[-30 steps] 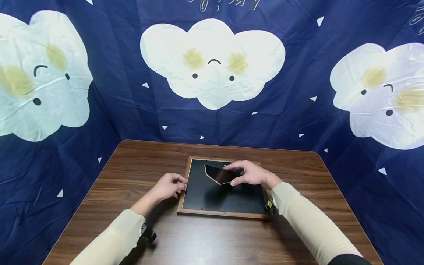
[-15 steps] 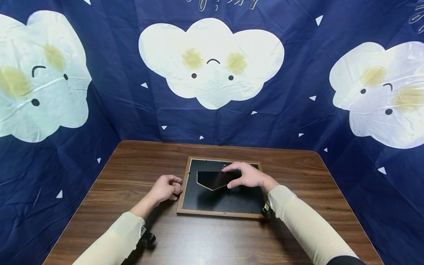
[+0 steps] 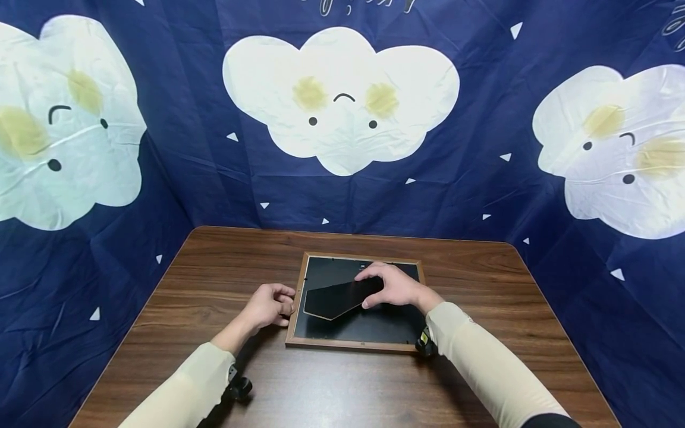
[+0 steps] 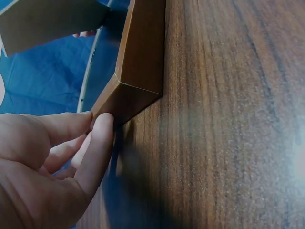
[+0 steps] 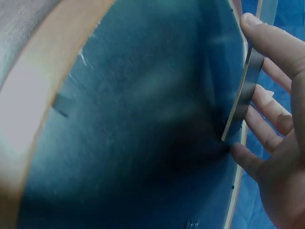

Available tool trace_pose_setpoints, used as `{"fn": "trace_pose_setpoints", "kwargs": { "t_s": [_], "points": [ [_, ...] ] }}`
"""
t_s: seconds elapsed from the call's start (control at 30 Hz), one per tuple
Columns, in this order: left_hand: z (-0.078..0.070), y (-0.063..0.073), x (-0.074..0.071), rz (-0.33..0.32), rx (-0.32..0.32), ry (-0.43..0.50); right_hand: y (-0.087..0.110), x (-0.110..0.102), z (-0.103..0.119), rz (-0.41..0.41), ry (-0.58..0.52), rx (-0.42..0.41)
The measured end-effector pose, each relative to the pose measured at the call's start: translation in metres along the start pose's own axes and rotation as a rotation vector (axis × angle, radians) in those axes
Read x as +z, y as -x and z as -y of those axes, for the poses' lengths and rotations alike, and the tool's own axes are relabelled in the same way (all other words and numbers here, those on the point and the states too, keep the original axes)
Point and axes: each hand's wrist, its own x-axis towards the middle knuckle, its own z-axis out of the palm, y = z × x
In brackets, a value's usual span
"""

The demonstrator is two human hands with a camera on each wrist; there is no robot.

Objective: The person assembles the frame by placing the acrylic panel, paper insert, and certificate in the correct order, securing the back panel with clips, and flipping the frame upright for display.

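A picture frame (image 3: 357, 345) with a brown wooden rim lies back side up, its black backing board (image 3: 396, 324) showing. Over the board, my right hand (image 3: 393, 285) holds a black, pointed stand leg (image 3: 332, 301) by its right part, between thumb and fingers. The leg (image 5: 245, 90) is tilted in the right wrist view, and some fingers lie behind it. My left hand (image 3: 270, 304) is at the frame's left side with bent fingers; in the left wrist view, its thumb and a fingertip meet at the rim (image 4: 128, 93) near a corner.
The frame rests on a brown wood-grain table (image 3: 214, 267). A dark blue cloth (image 3: 182, 119) with white cloud faces hangs behind the table and at both sides. Small black devices are strapped at both wrists.
The stand leg has turned and shifted left and toward me in my right hand, now lower over the board. My left hand has drawn back slightly from over the rim.
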Motion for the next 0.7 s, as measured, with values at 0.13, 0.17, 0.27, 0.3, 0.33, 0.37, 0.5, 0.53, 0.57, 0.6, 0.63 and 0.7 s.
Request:
{"fn": "trace_pose_setpoints", "kwargs": {
  "t_s": [0.13, 0.17, 0.27, 0.3, 0.33, 0.37, 0.5, 0.53, 0.57, 0.6, 0.63, 0.7],
  "points": [
    [-0.001, 0.002, 0.0, -0.003, -0.003, 0.002, -0.003, 0.006, 0.001, 0.001, 0.031, 0.01],
    [-0.001, 0.002, 0.0, -0.002, -0.001, 0.003, -0.003, 0.008, 0.002, 0.001, 0.045, 0.012],
    [-0.001, 0.004, 0.0, 0.002, 0.005, 0.005, -0.005, 0.012, 0.002, -0.001, 0.089, 0.006],
    [-0.001, 0.004, 0.0, 0.003, 0.005, 0.005, -0.006, 0.013, 0.002, -0.003, 0.105, 0.004],
    [0.0, 0.004, 0.0, 0.004, 0.003, 0.005, -0.007, 0.014, 0.001, -0.006, 0.12, 0.002],
    [0.0, 0.003, -0.001, 0.006, 0.004, 0.003, -0.007, 0.016, 0.001, -0.005, 0.133, 0.006],
    [0.002, 0.001, -0.001, -0.002, -0.007, 0.006, -0.009, 0.019, 0.001, -0.003, 0.156, 0.027],
    [0.002, 0.001, -0.001, -0.003, -0.008, 0.006, -0.009, 0.019, 0.001, -0.003, 0.162, 0.033],
    [0.002, 0.0, -0.001, -0.005, -0.008, 0.009, -0.009, 0.02, 0.001, -0.003, 0.168, 0.037],
    [0.002, 0.0, -0.001, -0.009, -0.009, 0.013, -0.009, 0.02, 0.002, -0.004, 0.173, 0.039],
    [0.003, 0.0, -0.001, -0.008, -0.007, 0.013, -0.009, 0.021, 0.002, -0.005, 0.177, 0.041],
    [0.003, 0.0, -0.001, 0.0, -0.001, 0.008, -0.009, 0.021, 0.003, -0.005, 0.189, 0.045]
  ]
}}
